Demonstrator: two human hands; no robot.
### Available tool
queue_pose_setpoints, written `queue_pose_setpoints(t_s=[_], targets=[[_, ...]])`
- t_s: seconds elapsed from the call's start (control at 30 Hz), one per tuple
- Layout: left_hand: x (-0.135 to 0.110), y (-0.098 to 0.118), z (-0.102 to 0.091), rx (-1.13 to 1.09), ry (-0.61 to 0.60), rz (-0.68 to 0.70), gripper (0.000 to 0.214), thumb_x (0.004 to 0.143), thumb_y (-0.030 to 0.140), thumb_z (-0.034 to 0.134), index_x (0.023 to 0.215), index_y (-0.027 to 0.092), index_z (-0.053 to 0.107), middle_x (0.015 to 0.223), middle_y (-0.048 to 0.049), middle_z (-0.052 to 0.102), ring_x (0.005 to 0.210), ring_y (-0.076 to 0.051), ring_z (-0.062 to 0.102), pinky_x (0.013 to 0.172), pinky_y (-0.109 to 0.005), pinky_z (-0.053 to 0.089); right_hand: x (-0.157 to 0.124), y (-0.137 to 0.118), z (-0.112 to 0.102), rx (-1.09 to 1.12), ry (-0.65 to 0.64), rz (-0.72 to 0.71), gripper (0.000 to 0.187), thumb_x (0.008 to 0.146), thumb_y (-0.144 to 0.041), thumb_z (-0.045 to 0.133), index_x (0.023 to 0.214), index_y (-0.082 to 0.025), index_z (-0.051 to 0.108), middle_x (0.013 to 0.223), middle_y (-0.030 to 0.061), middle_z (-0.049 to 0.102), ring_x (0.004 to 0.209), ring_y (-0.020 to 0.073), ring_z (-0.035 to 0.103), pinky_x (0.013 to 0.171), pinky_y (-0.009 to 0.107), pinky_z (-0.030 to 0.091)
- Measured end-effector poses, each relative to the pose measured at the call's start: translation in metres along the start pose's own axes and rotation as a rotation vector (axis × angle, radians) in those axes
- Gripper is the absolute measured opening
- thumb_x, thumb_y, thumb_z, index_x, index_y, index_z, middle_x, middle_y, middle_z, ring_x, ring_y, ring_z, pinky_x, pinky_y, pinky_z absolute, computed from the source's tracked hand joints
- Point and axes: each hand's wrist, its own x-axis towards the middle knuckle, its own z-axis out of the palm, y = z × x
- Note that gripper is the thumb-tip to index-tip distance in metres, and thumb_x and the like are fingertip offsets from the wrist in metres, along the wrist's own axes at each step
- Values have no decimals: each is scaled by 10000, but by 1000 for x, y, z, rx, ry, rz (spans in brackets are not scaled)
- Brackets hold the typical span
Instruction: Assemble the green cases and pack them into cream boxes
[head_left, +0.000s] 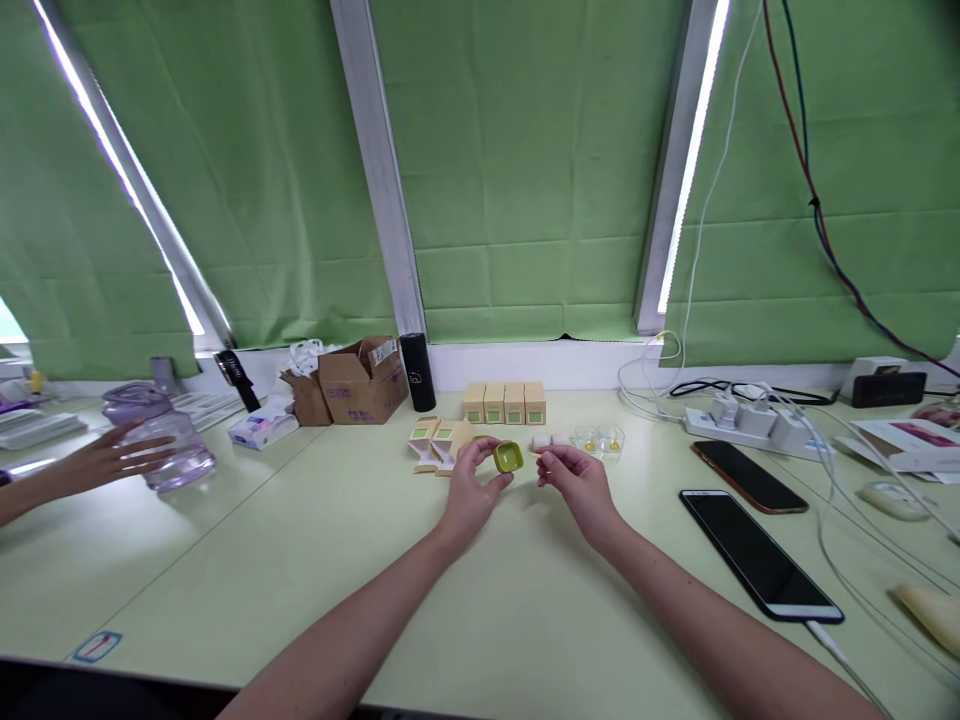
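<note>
My left hand (475, 490) is closed on a small olive-green square cup (508, 457), its open side turned toward me. Just to the right, my right hand (577, 485) has its thumb and fingertips pinched together; what they hold, if anything, is too small to name. Behind my left hand lie opened cardboard cartons (435, 443). Beyond both hands stands a row of several small tan boxes (504, 403) with green labels. Small white pieces (551, 440) and clear cups (600, 440) with yellow spots inside sit right behind my right hand.
At the left, another person's hand (127, 458) reaches to a clear purple jug (169, 440). A tissue pack (262, 425), cardboard box (364, 380) and black cylinder (418, 372) stand behind. Rightward lie two phones (759, 550), a power strip (750, 430), cables and a mouse (896, 500).
</note>
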Motion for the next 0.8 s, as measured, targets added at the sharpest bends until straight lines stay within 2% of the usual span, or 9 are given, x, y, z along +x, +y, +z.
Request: queue_pose_setpoints(t_s=[0.13, 0.23, 0.33, 0.43, 0.53, 0.8], targets=[[-1, 0, 1, 24, -7, 7, 450, 724, 177, 789, 1150, 214, 649, 1211, -85, 671, 1205, -257, 628, 1130, -478, 429, 4, 4, -6, 34, 59, 118, 540, 597, -648, 902, 746, -152, 749, 693, 26, 640, 628, 137, 573, 586, 298, 515], [-2, 0, 0, 31, -18, 12, 451, 734, 188, 790, 1161, 216, 646, 1213, -83, 664, 1206, -256, 629, 1127, -475, 438, 7, 7, -9, 34, 93, 203, 610, 509, -688, 918, 723, -148, 733, 689, 29, 641, 607, 135, 573, 558, 290, 499], [-2, 0, 0, 33, -27, 8, 458, 737, 196, 801, 1167, 217, 643, 1225, -86, 655, 1207, -256, 631, 1126, -473, 445, 7, 6, -10, 13, 104, 216, 620, 511, -702, 908, 737, -154, 726, 696, 30, 645, 623, 138, 580, 535, 269, 478], [-3, 2, 0, 29, -33, 1, 455, 741, 197, 806, 1166, 219, 644, 1230, -87, 652, 1215, -258, 628, 1132, -476, 443, 5, 3, -9, -5, 78, 162, 587, 579, -676, 891, 824, -168, 729, 700, 21, 653, 632, 146, 596, 531, 265, 476], [-4, 3, 1, 28, -34, -5, 452, 743, 189, 804, 1166, 223, 647, 1231, -85, 648, 1223, -259, 626, 1138, -478, 441, 3, 0, -5, -5, 45, 69, 565, 614, -620, 894, 926, -182, 724, 722, 20, 672, 675, 173, 635, 573, 296, 524], [-5, 5, 1, 40, -48, -14, 459, 743, 159, 794, 1171, 232, 648, 1250, -84, 630, 1243, -262, 616, 1147, -483, 440, -1, 4, -1, -150, -6, -144, 357, 726, -449, 846, 937, -200, 703, 765, 0, 621, 669, 166, 612, 570, 305, 532]])
